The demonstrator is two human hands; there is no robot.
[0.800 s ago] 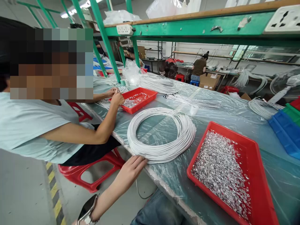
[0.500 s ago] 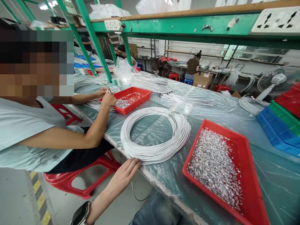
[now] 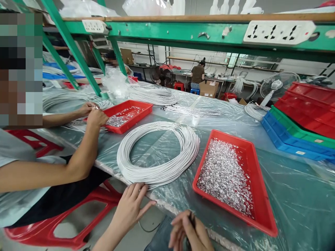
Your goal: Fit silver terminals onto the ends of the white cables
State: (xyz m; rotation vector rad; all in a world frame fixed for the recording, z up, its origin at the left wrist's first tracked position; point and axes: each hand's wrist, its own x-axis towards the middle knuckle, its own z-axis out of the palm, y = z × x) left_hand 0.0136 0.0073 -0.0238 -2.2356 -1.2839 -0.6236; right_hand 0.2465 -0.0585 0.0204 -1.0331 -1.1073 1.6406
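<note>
A big coil of white cable [image 3: 157,177] lies flat on the plastic-covered table [image 3: 180,205]. My left hand [image 3: 131,204] is at the table's front edge, its fingertips at the near rim of the coil and the thumb stretched away from the fingers. At the bottom of the view, by the edge, my right hand [image 3: 191,232] has its fingers curled around a small dark object [image 3: 192,220], mostly hidden, whose kind I cannot make out. A red tray [image 3: 263,195] heaped with small shiny metal pieces [image 3: 225,177] stands right of the coil.
On the left a seated co-worker's hands [image 3: 95,113] are beside another red tray [image 3: 142,107] of metal pieces. More cable bundles [image 3: 151,94] lie behind. Stacked red, green and blue trays [image 3: 300,129] stand at the right. A green shelf beam [image 3: 178,31] with sockets crosses above.
My right hand has come into view at the bottom, holding the dark object. My left thumb has spread from the fingers. The view has swung right.
</note>
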